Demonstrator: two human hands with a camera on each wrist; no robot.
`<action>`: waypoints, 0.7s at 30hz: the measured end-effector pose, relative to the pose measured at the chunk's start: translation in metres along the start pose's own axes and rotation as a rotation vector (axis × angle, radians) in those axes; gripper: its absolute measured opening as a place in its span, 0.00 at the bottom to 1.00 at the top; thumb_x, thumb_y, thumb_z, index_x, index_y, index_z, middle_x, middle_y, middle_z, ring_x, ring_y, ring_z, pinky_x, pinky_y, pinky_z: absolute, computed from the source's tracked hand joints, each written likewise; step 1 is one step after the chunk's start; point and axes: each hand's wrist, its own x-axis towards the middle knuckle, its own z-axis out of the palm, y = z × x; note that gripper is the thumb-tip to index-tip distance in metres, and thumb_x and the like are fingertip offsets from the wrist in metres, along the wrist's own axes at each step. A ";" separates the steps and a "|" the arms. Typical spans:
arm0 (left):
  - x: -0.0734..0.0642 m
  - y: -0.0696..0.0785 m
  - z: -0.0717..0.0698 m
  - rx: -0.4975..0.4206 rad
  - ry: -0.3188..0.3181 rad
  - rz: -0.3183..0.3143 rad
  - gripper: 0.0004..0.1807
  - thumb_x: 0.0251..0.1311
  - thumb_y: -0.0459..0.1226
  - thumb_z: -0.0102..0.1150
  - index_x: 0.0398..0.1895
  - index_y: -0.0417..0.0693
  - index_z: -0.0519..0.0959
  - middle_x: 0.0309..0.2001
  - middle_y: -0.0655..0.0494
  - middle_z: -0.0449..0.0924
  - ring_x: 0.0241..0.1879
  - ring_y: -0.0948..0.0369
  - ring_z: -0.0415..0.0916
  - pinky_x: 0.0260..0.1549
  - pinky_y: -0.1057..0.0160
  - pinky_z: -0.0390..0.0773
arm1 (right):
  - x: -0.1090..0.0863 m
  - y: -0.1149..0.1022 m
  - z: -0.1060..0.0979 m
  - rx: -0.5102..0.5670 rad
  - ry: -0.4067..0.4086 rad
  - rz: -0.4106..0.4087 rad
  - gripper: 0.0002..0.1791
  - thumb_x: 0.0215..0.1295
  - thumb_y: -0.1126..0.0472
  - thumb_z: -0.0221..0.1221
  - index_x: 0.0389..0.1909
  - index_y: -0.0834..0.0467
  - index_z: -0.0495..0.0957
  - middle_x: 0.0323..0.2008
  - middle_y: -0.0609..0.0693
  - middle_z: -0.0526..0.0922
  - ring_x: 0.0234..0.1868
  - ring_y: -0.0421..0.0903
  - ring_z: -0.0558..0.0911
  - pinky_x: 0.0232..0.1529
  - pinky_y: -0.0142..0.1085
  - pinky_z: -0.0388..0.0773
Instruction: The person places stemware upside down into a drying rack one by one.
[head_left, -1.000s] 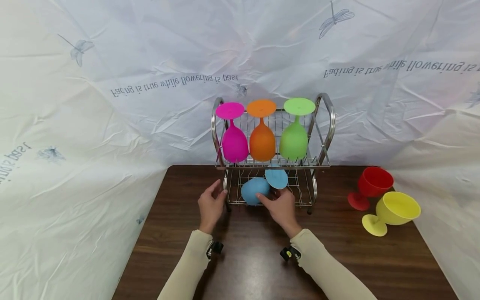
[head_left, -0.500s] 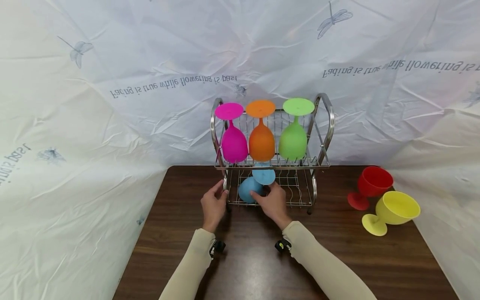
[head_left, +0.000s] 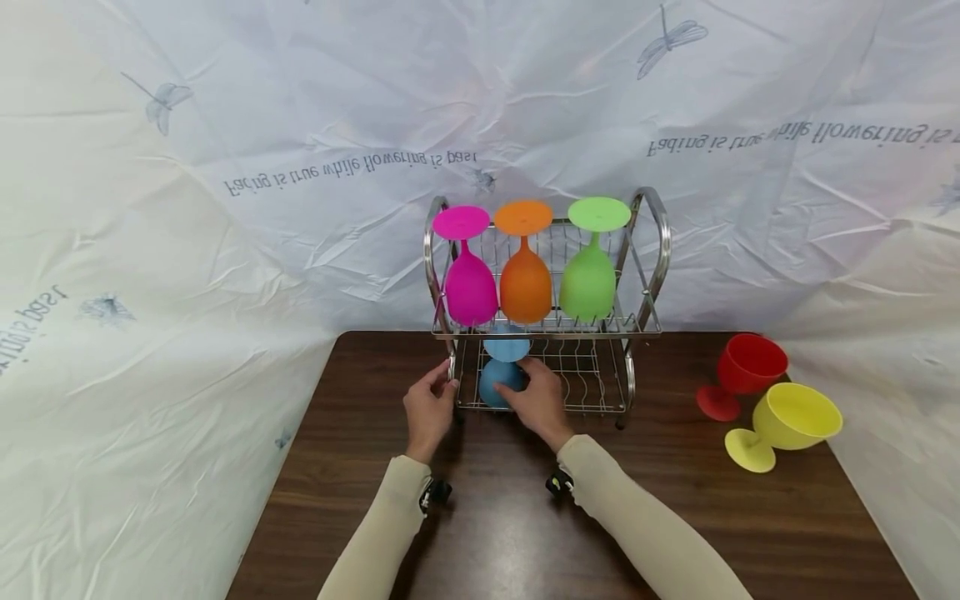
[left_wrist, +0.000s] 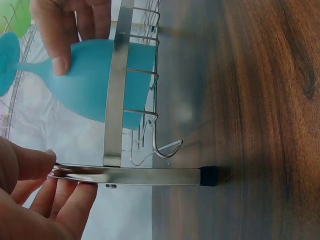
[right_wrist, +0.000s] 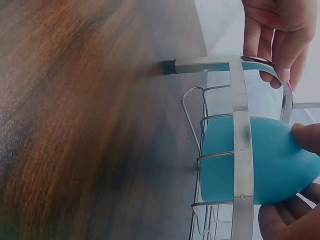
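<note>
A blue goblet [head_left: 501, 382] stands upside down on the lower tier of a two-tier metal dish rack [head_left: 600, 408], at its left end. My right hand [head_left: 538, 400] grips the goblet's bowl from the right, thumb in front. In the right wrist view the bowl [right_wrist: 270, 160] sits behind the rack's front bar, between thumb and fingers. My left hand [head_left: 429, 410] holds the rack's left side post. The left wrist view shows its thumb and fingers pinching the curved metal post [left_wrist: 85, 173].
On the upper tier, magenta [head_left: 471, 287], orange [head_left: 525, 287] and green [head_left: 587, 283] goblets stand upside down. A red goblet [head_left: 750, 367] and a yellow goblet [head_left: 795, 417] stand upright on the right of the wooden table [head_left: 510, 533]. A white patterned sheet [head_left: 360, 92] hangs behind.
My right hand has moved left with the blue goblet, which has gone from tilted to upright with its base up. The left hand has shifted slightly and still holds the rack.
</note>
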 end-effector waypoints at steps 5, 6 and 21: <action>0.000 -0.001 -0.001 0.026 0.001 0.010 0.22 0.67 0.32 0.71 0.64 0.52 0.85 0.47 0.48 0.92 0.46 0.53 0.90 0.46 0.49 0.89 | 0.002 -0.001 0.003 -0.021 -0.026 -0.024 0.35 0.59 0.52 0.78 0.65 0.63 0.82 0.61 0.62 0.84 0.61 0.62 0.84 0.60 0.56 0.84; -0.001 -0.002 -0.001 0.031 0.000 0.011 0.22 0.67 0.32 0.71 0.64 0.53 0.85 0.47 0.49 0.92 0.45 0.53 0.90 0.46 0.49 0.89 | 0.002 -0.001 0.003 -0.023 -0.030 -0.028 0.35 0.59 0.52 0.78 0.65 0.63 0.82 0.61 0.62 0.84 0.61 0.62 0.84 0.60 0.56 0.84; -0.001 -0.004 0.000 0.035 -0.002 0.006 0.23 0.67 0.33 0.71 0.64 0.56 0.85 0.49 0.50 0.92 0.46 0.54 0.90 0.45 0.50 0.90 | 0.002 0.003 0.008 -0.023 -0.030 -0.050 0.36 0.60 0.52 0.78 0.67 0.62 0.80 0.63 0.61 0.83 0.62 0.61 0.83 0.61 0.56 0.84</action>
